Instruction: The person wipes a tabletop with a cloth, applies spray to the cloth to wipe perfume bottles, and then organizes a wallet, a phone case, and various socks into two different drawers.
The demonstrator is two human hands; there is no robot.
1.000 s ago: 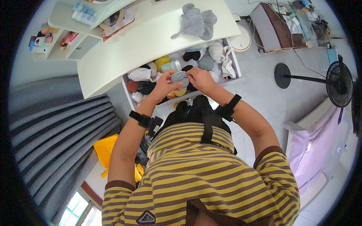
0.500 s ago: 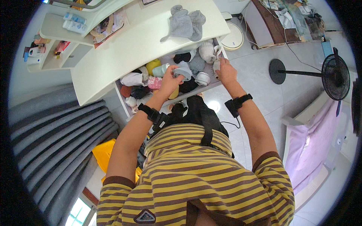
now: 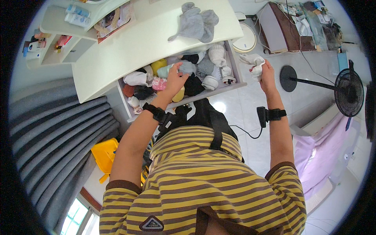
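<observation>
An open drawer [image 3: 232,58] holds several rolled and bunched socks. My left hand [image 3: 176,82] is over its middle, thumb and fingers apart, beside a grey-blue sock [image 3: 188,67] and a pale mint one [image 3: 163,71]. Out past the drawer's right end, my right hand [image 3: 267,78] grips a loose white sock [image 3: 256,66] that dangles over the floor. Below the left hand lie a pink patterned sock [image 3: 159,83] and a black one [image 3: 193,84]. White rolled socks [image 3: 210,82] sit toward the right side.
A pair of grey socks [image 3: 198,23] lies on the white desktop [image 3: 156,39] above the drawer. To the right stand a black fan [image 3: 347,92] and a round white appliance [image 3: 244,38]. A grey curtain [image 3: 66,137] hangs at left, near a yellow plastic item [image 3: 105,154].
My right hand has moved right, out of the drawer's corner, carrying the white sock. The left hand has let go of the grey-blue sock, which now lies in the drawer.
</observation>
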